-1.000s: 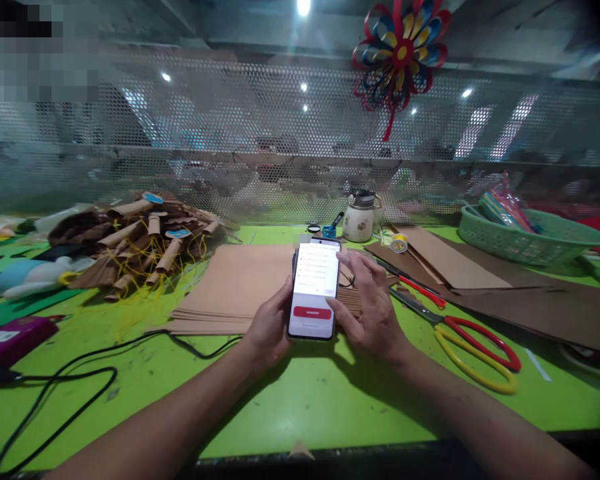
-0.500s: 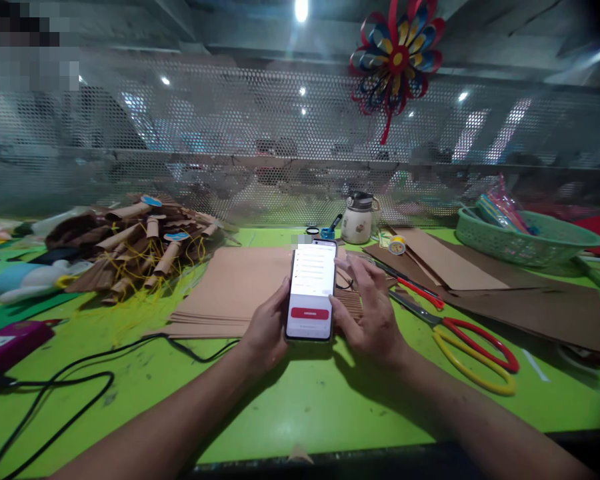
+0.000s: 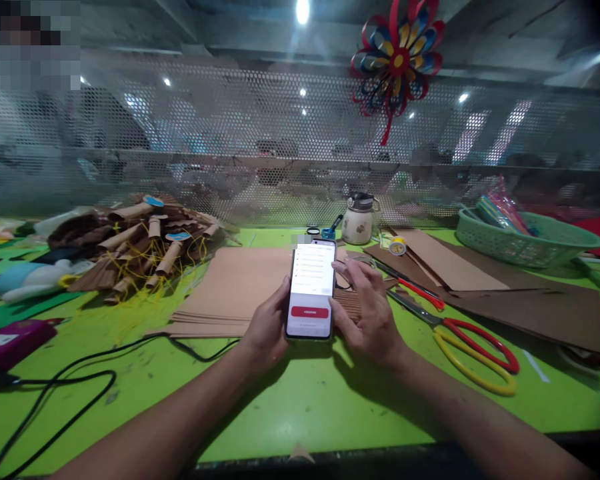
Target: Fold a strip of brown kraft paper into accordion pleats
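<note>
A smartphone (image 3: pixel 310 323) stands tilted up over the table, its lit screen showing lines of text and a red bar. My left hand (image 3: pixel 266 330) is closed around its left side, thumb along the edge. At the right edge, my right hand (image 3: pixel 373 310) has its fingers bent and apart, with thumb and forefinger tips touching or very near the phone; it does not wrap around it. Behind the phone lies a stack of brown paper sheets (image 3: pixel 240 280). Scissors (image 3: pixel 440 323) with red and yellow handles lie right of my right hand.
Paper rolls with yellow strings (image 3: pixel 155 247) are heaped at left, near a black cable (image 3: pixel 75 357) and a purple box (image 3: pixel 17 347). A bottle (image 3: pixel 357 220) stands at the back. Dark brown sheets (image 3: pixel 540 307) and a green basket (image 3: pixel 530 243) are at right. A mesh screen rises behind.
My right forefinger has come slightly closer to the phone's right edge. The phone, my left hand and the table items stay much the same.
</note>
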Demonstrator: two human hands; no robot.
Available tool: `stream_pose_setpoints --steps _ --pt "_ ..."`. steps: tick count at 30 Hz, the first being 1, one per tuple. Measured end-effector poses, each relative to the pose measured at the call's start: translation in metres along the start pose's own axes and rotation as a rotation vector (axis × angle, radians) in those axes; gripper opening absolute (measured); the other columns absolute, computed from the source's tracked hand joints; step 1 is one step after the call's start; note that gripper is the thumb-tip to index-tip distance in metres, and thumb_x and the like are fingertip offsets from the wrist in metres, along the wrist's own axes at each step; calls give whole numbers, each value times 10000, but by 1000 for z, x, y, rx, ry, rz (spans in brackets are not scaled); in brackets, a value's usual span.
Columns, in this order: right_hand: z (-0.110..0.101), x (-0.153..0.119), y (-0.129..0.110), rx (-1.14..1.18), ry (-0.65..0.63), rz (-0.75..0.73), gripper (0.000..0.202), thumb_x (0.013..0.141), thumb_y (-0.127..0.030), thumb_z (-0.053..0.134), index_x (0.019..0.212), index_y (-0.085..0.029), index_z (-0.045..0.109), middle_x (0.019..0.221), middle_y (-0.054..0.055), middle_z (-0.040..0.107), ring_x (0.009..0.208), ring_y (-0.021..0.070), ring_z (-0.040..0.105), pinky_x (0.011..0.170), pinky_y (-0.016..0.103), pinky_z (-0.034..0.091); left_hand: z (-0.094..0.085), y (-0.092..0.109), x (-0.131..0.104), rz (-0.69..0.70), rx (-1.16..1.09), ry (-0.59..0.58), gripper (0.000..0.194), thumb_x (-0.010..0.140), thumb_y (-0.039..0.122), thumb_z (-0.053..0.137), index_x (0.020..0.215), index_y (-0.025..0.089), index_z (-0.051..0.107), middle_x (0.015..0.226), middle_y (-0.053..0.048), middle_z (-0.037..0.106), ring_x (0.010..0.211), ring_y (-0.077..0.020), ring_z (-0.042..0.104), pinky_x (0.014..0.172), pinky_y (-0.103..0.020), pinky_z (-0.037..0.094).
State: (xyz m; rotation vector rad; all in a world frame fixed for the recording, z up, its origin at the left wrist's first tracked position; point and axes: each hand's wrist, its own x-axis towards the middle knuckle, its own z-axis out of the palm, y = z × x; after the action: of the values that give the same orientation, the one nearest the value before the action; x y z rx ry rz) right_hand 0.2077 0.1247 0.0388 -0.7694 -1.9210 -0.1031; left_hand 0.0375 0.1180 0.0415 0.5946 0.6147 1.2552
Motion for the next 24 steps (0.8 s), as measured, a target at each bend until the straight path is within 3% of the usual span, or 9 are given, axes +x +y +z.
stream_pose_setpoints --steps 6,24 --pt "0 -1 -1 -4 -28 19 694 843 -174 548 1455 -227 226 1345 96 487 1288 293 383 1022 550 396 1 1 -1 -5 21 4 403 928 348 471 1244 122 577 1069 -126 695 871 -256 679 838 -402 515" --pt "3 -5 0 2 -41 26 651 831 -176 551 1427 -227 296 1334 104 494 1273 306 395 974 550 420 2 3 -1 2 -33 -28 410 930 334 464 1275 132 558 1113 -124 681 987 -265 653 879 -400 512"
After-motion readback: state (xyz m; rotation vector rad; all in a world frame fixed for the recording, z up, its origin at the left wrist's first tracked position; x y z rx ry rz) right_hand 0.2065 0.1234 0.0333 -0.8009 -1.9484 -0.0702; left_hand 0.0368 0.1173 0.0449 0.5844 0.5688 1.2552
